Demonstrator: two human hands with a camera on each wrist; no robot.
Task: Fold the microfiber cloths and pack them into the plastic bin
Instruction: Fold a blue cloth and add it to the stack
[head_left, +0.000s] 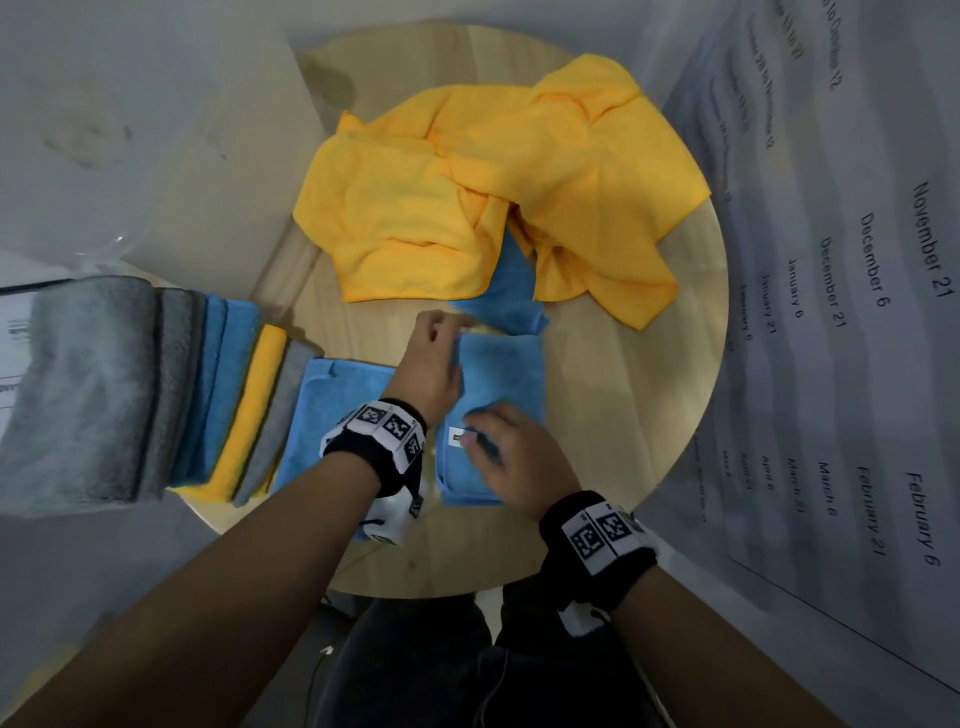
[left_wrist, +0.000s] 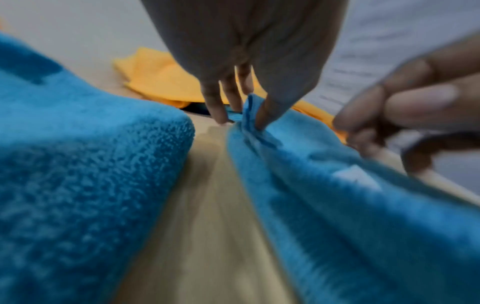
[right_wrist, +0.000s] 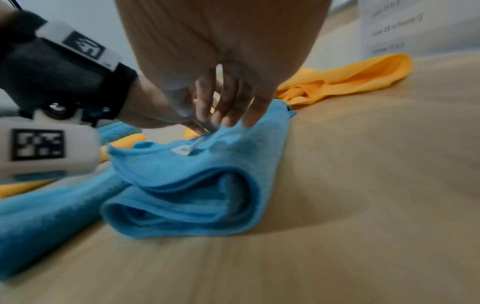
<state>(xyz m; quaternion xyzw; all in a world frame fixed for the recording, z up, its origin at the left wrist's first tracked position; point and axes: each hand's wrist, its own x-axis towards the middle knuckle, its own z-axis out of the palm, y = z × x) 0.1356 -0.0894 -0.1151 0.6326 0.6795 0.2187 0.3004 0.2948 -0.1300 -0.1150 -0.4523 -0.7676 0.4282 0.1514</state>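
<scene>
A folded blue cloth (head_left: 504, 374) with a white label lies on the round wooden table (head_left: 623, 415). My left hand (head_left: 457, 335) pinches its far left corner between thumb and fingers (left_wrist: 246, 115). My right hand (head_left: 472, 434) holds the top layer beside the label, and the cloth (right_wrist: 207, 185) rises up to the fingertips (right_wrist: 228, 121). The near end of the cloth gapes in loose layers. A second folded blue cloth (head_left: 332, 410) lies flat under my left wrist. I cannot make out the walls of a plastic bin.
Folded grey, blue and yellow cloths (head_left: 156, 389) stand in a row on edge at the table's left. Crumpled yellow cloths (head_left: 493, 182) cover the far half, with a loose blue cloth (head_left: 514, 296) partly beneath them. A printed sheet of dates (head_left: 857, 312) hangs at the right.
</scene>
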